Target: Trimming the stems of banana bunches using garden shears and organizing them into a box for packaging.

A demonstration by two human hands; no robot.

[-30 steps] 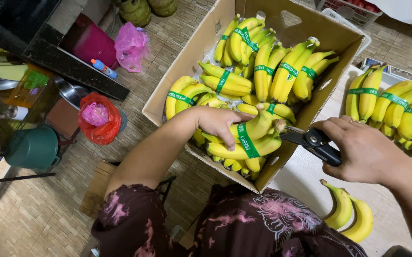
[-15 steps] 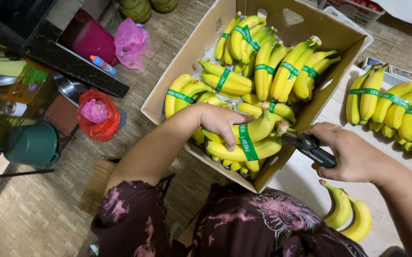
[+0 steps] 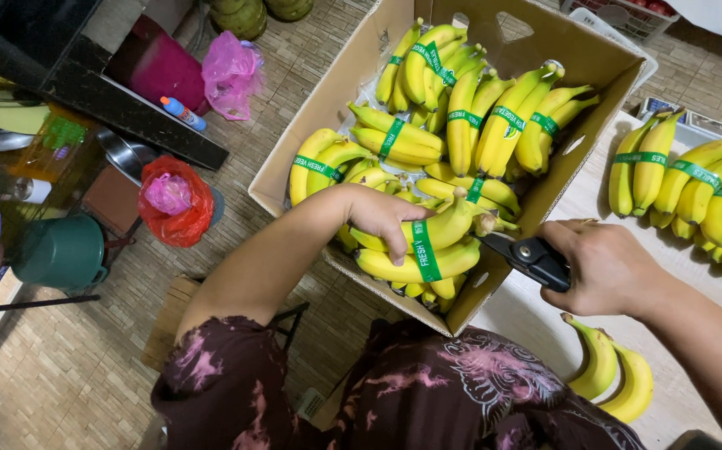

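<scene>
Left hand (image 3: 382,218): clamped on banana bunch (image 3: 428,246), steadying it
Right hand (image 3: 607,268): gripping black cutter (image 3: 532,257), blade at stem, 3 o'clock
Box (image 3: 311,117): bunches banded green

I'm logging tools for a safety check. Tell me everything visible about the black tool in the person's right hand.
The black tool looks like a small cutter or shears with a matte black handle, gripped in the right hand. Its dark tip points left at the stem end of the banana bunch that the left hand holds down. It sits over the cardboard box's near corner. Whether the blade touches the stem cannot be told.
</scene>
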